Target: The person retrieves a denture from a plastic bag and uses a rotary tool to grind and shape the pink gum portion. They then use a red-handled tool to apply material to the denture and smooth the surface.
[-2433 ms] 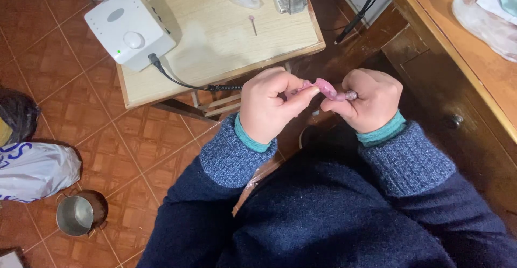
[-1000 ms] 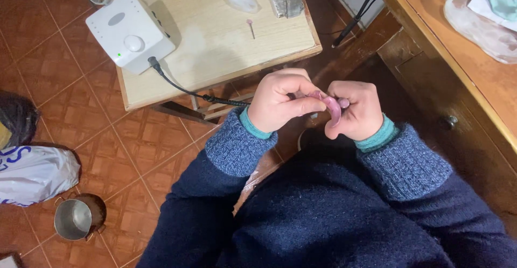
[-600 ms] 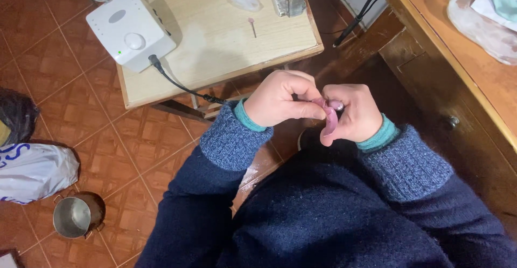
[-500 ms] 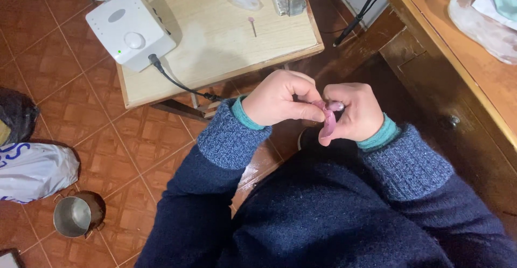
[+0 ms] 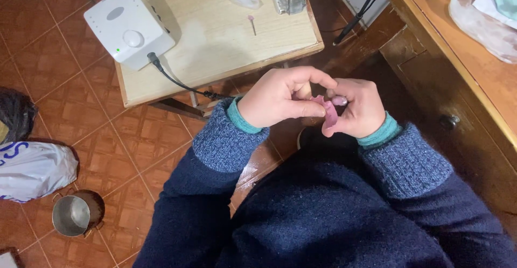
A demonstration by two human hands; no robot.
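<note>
- Far out to the left of the left hand, on the red-brown tiled floor [image 5: 48, 58], lies a crumpled white plastic bag [image 5: 32, 168], and just below it stands a small round metal pot [image 5: 72, 217].
- Up and to the left of the left hand, a white square plastic device with a round knob [image 5: 128, 24] sits on the pale wooden low table [image 5: 226, 42]; a black cable [image 5: 177, 82] leaves the device and runs toward the hands.
- Straight above the left hand, on the same table, lies a thin pin with a small pink tip [image 5: 251, 24].
- The left hand [image 5: 277, 98] is curled, thumb and forefinger pinching the near end of a small flat pink piece [image 5: 329, 112].
- That pink piece sits between the two hands, held over the person's lap, touched by both.
- The right hand [image 5: 358, 109] is curled too, its fingers closed on the other side of the pink piece, thumb pressed on top.
- Both wrists show teal cuffs under dark blue knitted sleeves [image 5: 404, 163].
- To the right of the right hand stands a dark wooden cabinet with a round knob [image 5: 449, 121]; a clear plastic bag [image 5: 479, 15] rests on top.
</note>
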